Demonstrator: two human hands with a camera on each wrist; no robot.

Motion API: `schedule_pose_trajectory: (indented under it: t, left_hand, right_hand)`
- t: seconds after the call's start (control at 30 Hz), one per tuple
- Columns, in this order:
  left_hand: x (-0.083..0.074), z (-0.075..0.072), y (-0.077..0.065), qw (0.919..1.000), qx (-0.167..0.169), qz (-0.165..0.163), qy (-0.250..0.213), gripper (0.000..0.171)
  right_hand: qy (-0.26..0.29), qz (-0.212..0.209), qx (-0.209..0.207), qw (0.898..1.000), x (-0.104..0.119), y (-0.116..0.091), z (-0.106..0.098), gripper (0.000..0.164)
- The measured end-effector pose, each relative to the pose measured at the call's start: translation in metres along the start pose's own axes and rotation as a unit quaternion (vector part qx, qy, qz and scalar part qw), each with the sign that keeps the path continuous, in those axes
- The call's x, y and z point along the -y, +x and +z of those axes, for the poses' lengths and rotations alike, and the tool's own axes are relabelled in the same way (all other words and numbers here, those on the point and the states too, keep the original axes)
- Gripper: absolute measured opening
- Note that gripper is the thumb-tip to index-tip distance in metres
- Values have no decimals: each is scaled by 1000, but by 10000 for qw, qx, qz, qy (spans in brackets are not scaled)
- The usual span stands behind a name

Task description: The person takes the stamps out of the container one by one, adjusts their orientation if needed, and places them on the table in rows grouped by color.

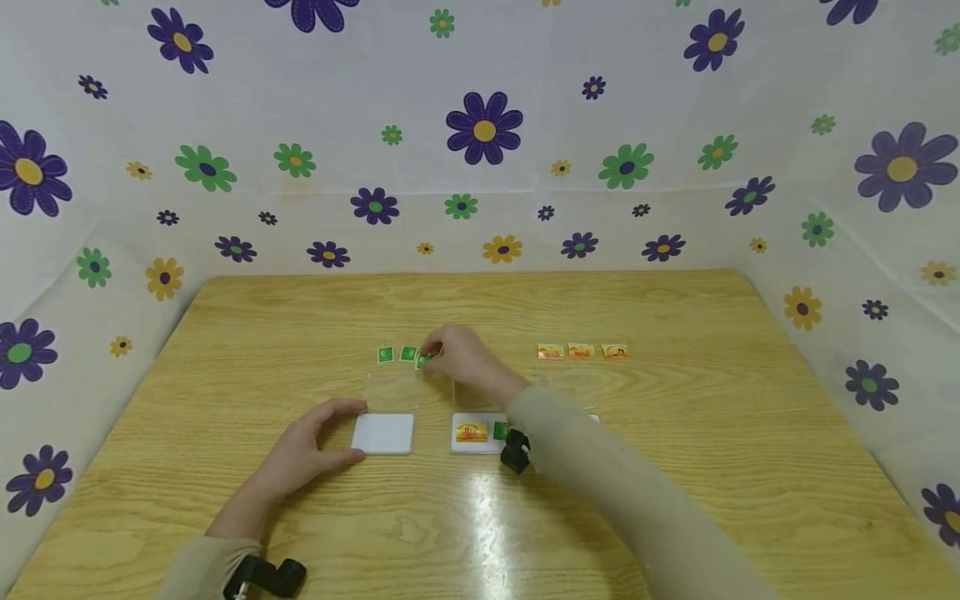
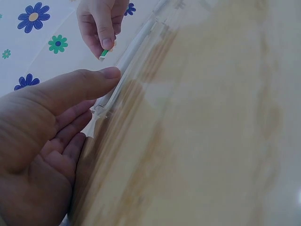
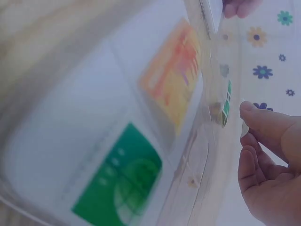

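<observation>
In the head view, my right hand (image 1: 467, 358) pinches a small green card with white edges (image 1: 423, 361) between thumb and fingertips. The card's green side shows in the left wrist view (image 2: 104, 53). Two similar green cards (image 1: 385, 354) lie just left of it on the table. My left hand (image 1: 303, 446) holds the left side of a flat white plastic case (image 1: 382, 434), thumb at its front corner and fingers at the back. Nothing lies in that case. A second white case (image 1: 459, 447) bears an orange card (image 1: 471, 432) and a green card (image 1: 500, 431); the right forearm partly hides it.
Three orange-yellow cards (image 1: 581, 351) lie in a row at the right on the wooden table (image 1: 697, 400). Clear lids (image 1: 393, 390) stand open behind the cases. A flowered cloth (image 1: 525, 192) encloses the back and sides.
</observation>
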State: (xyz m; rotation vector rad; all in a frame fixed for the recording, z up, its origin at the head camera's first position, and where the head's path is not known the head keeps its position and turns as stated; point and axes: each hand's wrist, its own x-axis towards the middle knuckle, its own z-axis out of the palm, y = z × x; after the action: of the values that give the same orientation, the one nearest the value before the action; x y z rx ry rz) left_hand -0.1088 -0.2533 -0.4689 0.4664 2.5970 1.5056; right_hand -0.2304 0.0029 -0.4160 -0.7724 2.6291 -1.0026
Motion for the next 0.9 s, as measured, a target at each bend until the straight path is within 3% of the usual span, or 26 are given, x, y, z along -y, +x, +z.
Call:
schedule_pose_trajectory:
  t: [0.47, 0.9]
  left_hand:
    - [1, -1, 0, 10000, 4, -15, -3, 62]
    - [0, 0, 0, 9999, 20, 7, -133, 62]
  right_hand:
    - [-88, 291, -75, 9995, -7, 16, -3, 19]
    - [-400, 94, -60, 9991, -12, 20, 1, 20]
